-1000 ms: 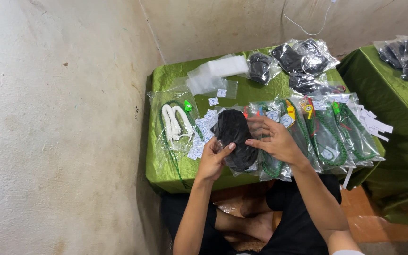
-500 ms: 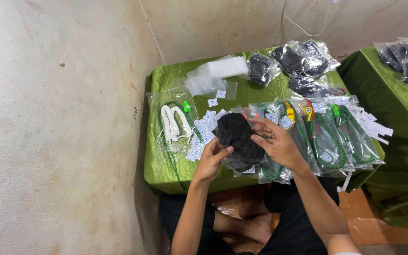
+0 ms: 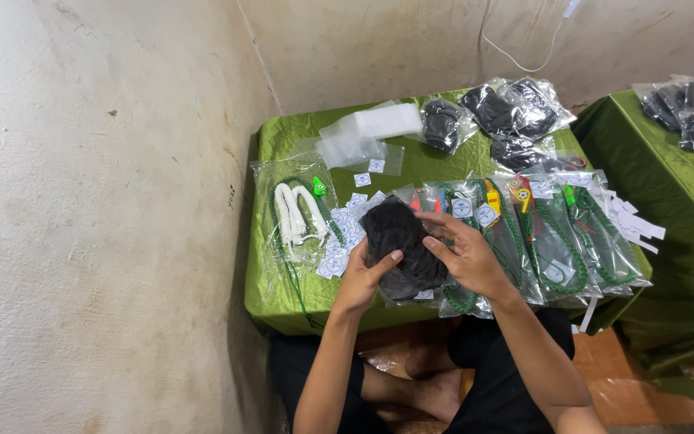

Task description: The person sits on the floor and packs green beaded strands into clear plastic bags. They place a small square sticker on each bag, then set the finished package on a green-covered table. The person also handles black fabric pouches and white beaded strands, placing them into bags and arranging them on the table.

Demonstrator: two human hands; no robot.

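Observation:
Both hands hold a clear plastic bag with a black bundle [image 3: 398, 241] inside, just above the near edge of the green table [image 3: 283, 297]. My left hand [image 3: 365, 277] grips its lower left side, thumb on the front. My right hand [image 3: 466, 255] presses its right side with the fingers spread. Under and beside the bag lie several small white square stickers [image 3: 339, 255].
A bag with white and green cords [image 3: 297, 215] lies left of my hands. Several bagged green cords with coloured whistles [image 3: 552, 233] lie to the right. Empty clear bags [image 3: 363, 133] and bags of black items [image 3: 508, 112] sit at the back. A second green table [image 3: 684, 193] stands right.
The black bundle bag has shifted slightly between my hands, and my right hand's fingers have moved over its right side. The camera view is nearly unchanged.

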